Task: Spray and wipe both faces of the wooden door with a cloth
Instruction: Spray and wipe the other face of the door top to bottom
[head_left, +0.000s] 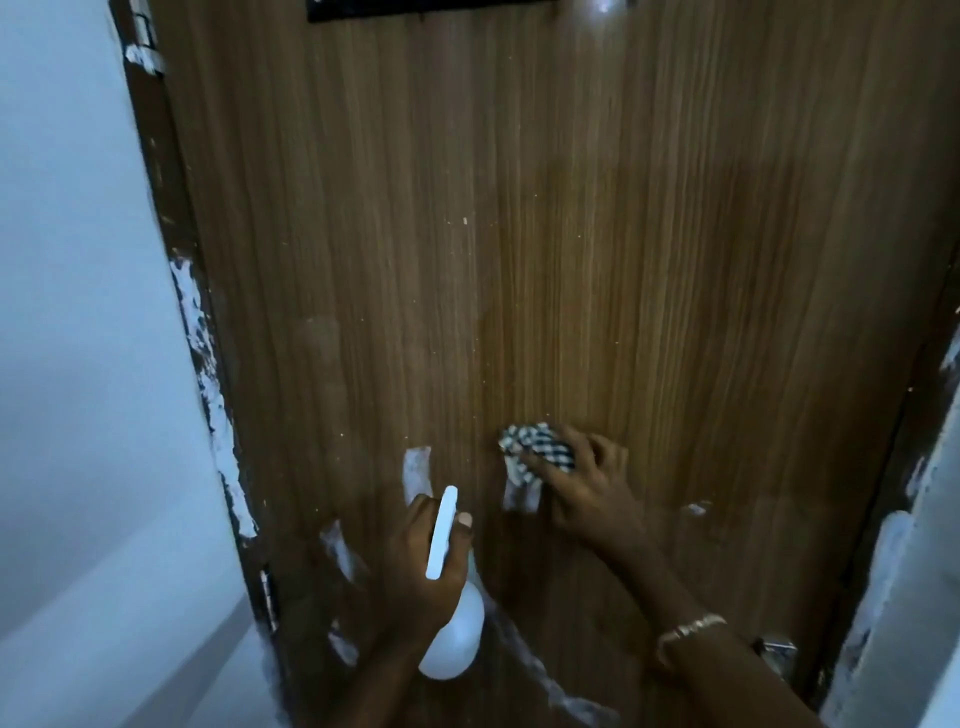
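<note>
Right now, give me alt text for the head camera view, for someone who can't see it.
A person's right hand holds a bunched checked cloth against the lower part of a brown wooden door, while the left hand grips a white spray bottle close to it. White smears mark the door near both hands.

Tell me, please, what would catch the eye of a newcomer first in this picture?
The brown wooden door fills the view, with white smears across its lower part. At the lower middle, the right hand presses a bunched checked cloth against the door. Just left of it, the left hand grips a white spray bottle.
</note>
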